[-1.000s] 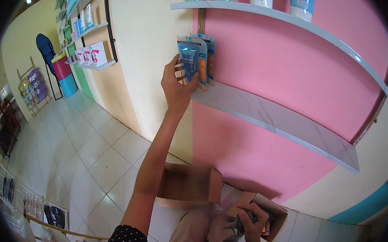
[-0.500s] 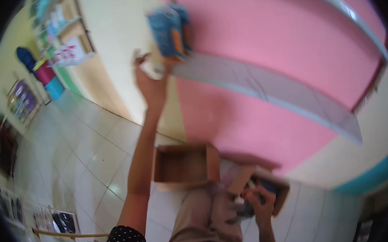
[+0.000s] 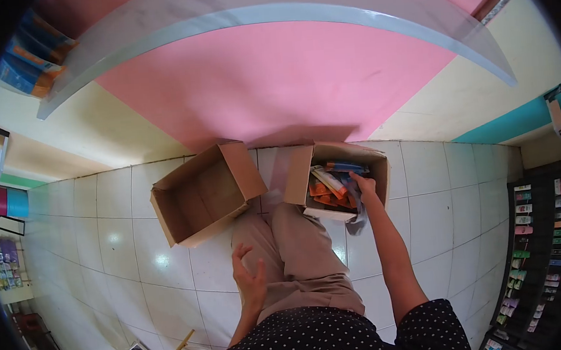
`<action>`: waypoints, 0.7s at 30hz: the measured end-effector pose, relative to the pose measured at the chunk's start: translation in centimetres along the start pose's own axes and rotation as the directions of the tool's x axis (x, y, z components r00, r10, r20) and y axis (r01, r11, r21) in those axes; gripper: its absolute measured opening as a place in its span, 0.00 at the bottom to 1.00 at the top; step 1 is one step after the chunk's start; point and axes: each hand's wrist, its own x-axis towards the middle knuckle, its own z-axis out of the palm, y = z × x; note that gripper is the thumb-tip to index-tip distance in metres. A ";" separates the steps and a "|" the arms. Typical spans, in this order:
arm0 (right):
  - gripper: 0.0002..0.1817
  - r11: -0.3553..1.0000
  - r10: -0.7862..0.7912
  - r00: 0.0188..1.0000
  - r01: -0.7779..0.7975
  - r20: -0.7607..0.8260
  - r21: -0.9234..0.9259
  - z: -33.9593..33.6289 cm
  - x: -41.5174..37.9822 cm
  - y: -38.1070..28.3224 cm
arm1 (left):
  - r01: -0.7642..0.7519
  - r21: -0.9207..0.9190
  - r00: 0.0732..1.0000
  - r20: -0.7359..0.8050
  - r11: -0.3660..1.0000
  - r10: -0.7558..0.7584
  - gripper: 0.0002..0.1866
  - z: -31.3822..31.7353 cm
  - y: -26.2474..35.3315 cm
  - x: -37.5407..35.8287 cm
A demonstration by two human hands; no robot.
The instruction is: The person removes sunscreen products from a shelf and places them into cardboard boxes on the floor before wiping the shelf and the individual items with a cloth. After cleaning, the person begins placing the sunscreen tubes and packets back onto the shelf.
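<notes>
Tubes and packets (image 3: 330,183) sit jumbled in the right-hand cardboard box (image 3: 297,177) on the tiled floor (image 3: 130,250), right up against the base of the pink wall (image 3: 254,79), and that's where the right hand (image 3: 363,186) is. It's reached down into the box from the near side, with the fingers (image 3: 357,177) resting on top of the pile at its right edge, so the products lie just to the left of and beyond the fingertips. Honestly can't tell whether those fingers are pinching one packet or just lying on it, too small to make out, though a bit of grey plastic wrap (image 3: 356,216) hangs over the box rim below the wrist. The long white tube with blue and orange on it lies slanted, running from upper left to lower right, pretty much pointing at the hand. Left hand (image 3: 250,278) is nowhere near it: it hovers beside the tan trouser leg (image 3: 299,258), fingers spread and holding nothing. So the right hand is clearly the closer one. An empty cardboard box (image 3: 204,193) sits tipped open just left of the full one. More blue and orange packs (image 3: 28,59) stand on the curved shelf (image 3: 269,16) up top left. No writing on any label is readable from here, sadly.
</notes>
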 end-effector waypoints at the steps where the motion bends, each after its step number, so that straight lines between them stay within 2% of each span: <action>1: 0.19 0.997 0.053 0.996 -0.049 -0.074 0.051 0.8 2.0 1.1 | 0.007 0.001 1.000 -0.001 1.000 -0.007 0.27 0.3 0.1 0.2; 2: 0.19 0.998 0.056 0.996 -0.053 -0.072 0.045 1.4 1.7 0.3 | 0.014 0.001 1.000 0.011 1.000 -0.014 0.27 0.5 0.3 0.5; 4: 0.11 0.878 0.223 0.964 -0.134 -0.146 0.460 2.9 -0.2 -2.2 | 0.022 0.003 1.000 0.021 1.000 -0.022 0.27 0.7 0.7 1.4; 5: 0.11 0.878 0.225 0.964 -0.137 -0.144 0.459 3.2 -0.5 -2.8 | 0.027 0.009 0.999 0.032 1.000 -0.027 0.26 0.5 1.0 1.9; 7: 0.15 0.914 0.218 0.922 -0.079 -0.321 0.397 3.5 -0.8 -3.0 | 0.036 0.018 0.998 0.049 0.999 -0.037 0.26 0.4 1.0 2.7; 8: 0.15 0.915 0.224 0.919 -0.084 -0.324 0.394 3.6 -0.9 -3.2 | 0.047 0.003 0.998 0.041 0.999 -0.047 0.26 0.4 0.8 3.0; 10: 0.13 0.980 0.182 0.876 -0.123 -0.448 0.158 3.6 -0.6 -3.1 | 0.064 -0.014 0.997 0.036 0.998 -0.064 0.26 0.6 0.8 3.3; 14: 0.10 0.996 0.085 0.923 -0.079 -0.375 0.032 1.3 -2.7 -3.2 | 0.167 -0.035 0.979 0.129 0.985 -0.161 0.27 1.2 0.7 3.3; 16: 0.07 0.991 0.011 0.997 -0.001 -0.078 0.130 -0.8 -4.0 -3.0 | 0.189 -0.067 0.969 0.175 0.980 -0.175 0.27 1.9 0.0 3.2; 17: 0.07 0.992 0.008 0.997 0.002 -0.078 0.128 -1.8 -5.1 -3.2 | 0.250 -0.170 0.950 0.231 0.953 -0.208 0.27 2.4 -0.5 3.2; 18: 0.07 0.987 -0.089 0.993 0.077 0.081 0.141 -2.7 -8.0 -5.2 | 0.309 -0.270 0.929 0.289 0.912 -0.230 0.27 2.8 -0.7 3.2; 19: 0.07 0.975 -0.185 0.954 0.148 0.237 0.165 -3.4 -10.9 -7.2 | 0.306 -0.273 0.931 0.286 0.912 -0.226 0.27 3.1 -0.4 3.4; 20: 0.07 0.974 -0.190 0.953 0.153 0.236 0.167 -3.8 -13.0 -8.5 | 0.399 -0.350 0.889 0.373 0.848 -0.264 0.27 3.4 0.1 3.8; 21: 0.08 0.960 -0.281 0.856 0.247 0.433 0.134 -4.1 -15.0 -9.6 | 0.489 -0.412 0.839 0.462 0.769 -0.287 0.28 3.7 0.5 4.2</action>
